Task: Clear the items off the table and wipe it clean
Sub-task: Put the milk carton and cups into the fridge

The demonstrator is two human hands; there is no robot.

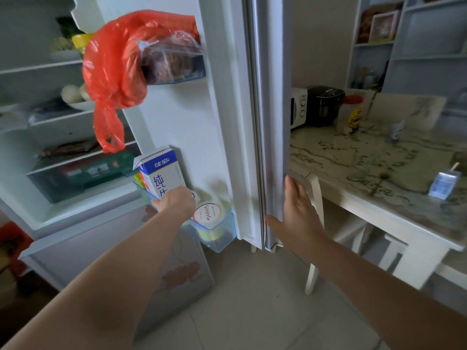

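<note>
A blue and white milk carton (160,173) stands tilted in the lower bin (222,238) of the open fridge door (202,137). My left hand (177,202) is closed around the carton's base. A round white tub (207,213) sits in the same bin, just right of that hand. My right hand (294,210) lies flat against the door's outer edge, fingers apart, holding nothing. On the marble-patterned table (353,157) at the right stand a small blue drink carton with a straw (443,184), a red-lidded jar (351,113) and a small pale object (396,131).
A red plastic bag (113,72) and a zip bag of dark food (171,59) hang from the upper door shelf. Fridge shelves (50,117) hold food at left. A microwave (298,108) and black cooker (324,104) stand at the table's back. A white chair (316,223) is tucked underneath.
</note>
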